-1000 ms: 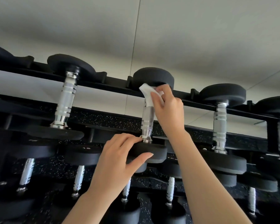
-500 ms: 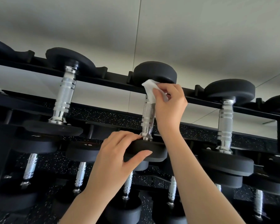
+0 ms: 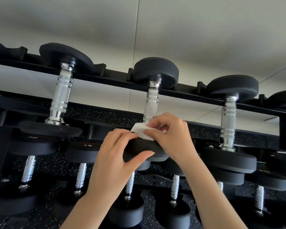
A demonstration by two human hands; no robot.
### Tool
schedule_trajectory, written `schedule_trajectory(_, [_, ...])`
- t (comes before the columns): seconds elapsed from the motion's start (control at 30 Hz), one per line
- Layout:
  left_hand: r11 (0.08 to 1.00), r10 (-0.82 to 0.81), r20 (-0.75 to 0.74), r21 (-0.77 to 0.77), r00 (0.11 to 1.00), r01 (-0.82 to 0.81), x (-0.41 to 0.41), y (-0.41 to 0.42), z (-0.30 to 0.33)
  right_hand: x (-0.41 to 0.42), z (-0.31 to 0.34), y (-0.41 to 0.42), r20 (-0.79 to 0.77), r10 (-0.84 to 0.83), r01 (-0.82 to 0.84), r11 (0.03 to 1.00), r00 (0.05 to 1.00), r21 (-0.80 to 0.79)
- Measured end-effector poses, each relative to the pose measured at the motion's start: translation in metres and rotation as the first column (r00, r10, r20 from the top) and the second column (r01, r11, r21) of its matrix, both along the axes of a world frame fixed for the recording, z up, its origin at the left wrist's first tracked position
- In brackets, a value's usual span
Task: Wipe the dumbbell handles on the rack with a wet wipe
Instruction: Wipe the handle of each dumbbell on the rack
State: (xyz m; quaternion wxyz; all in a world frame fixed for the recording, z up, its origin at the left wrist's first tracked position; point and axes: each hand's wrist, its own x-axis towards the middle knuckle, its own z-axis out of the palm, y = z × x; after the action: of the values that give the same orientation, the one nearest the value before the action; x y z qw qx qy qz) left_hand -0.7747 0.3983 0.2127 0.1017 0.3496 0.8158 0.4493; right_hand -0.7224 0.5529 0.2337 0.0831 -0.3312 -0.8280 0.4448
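Up top, rack [image 3: 180, 94] holds dumbbell [image 3: 151, 104]; right hand [image 3: 170, 138] pinches wipe [image 3: 141, 132].

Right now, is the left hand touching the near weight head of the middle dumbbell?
Touching. Head view: left hand grips the near weight head, thumb under its rim, fingers over the top.

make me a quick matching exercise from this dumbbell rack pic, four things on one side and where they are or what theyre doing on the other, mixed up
Things:
1. wet wipe
2. left hand
3. right hand
4. middle handle

States:
A. grips the near black weight head
B. bare knurled metal above the hands
C. pinches the wipe
D. white, bunched at the base of the handle

Pairs: 1-D, 2-A, 3-C, 4-B
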Motion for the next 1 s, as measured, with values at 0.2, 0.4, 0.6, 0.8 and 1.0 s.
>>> schedule_trajectory(0.2, [1.000,0.004,0.005,0.004,1.000,-0.004,0.000,0.000,0.001,0.009,0.007,0.008,0.123,0.005,0.014,0.988,0.992,-0.157])
schedule_trajectory(0.4, [1.000,0.001,0.015,-0.007,1.000,-0.001,-0.002,0.000,0.002,0.017,0.001,0.006,0.127,-0.097,0.116,0.982,0.987,-0.150])
schedule_trajectory(0.6, [1.000,0.009,0.014,0.001,1.000,-0.009,-0.001,0.000,0.002,0.008,-0.003,0.001,0.116,-0.218,0.235,0.956,0.969,-0.174])
schedule_trajectory(0.8, [1.000,0.017,0.016,0.008,1.000,-0.017,-0.001,0.000,0.001,-0.013,-0.005,0.009,-0.038,-0.362,0.349,0.918,0.931,-0.188])
schedule_trajectory(1.0, [1.000,0.015,0.031,0.008,0.999,-0.015,0.000,0.001,0.001,-0.047,-0.003,0.024,-0.208,-0.476,0.447,0.878,0.855,-0.170])
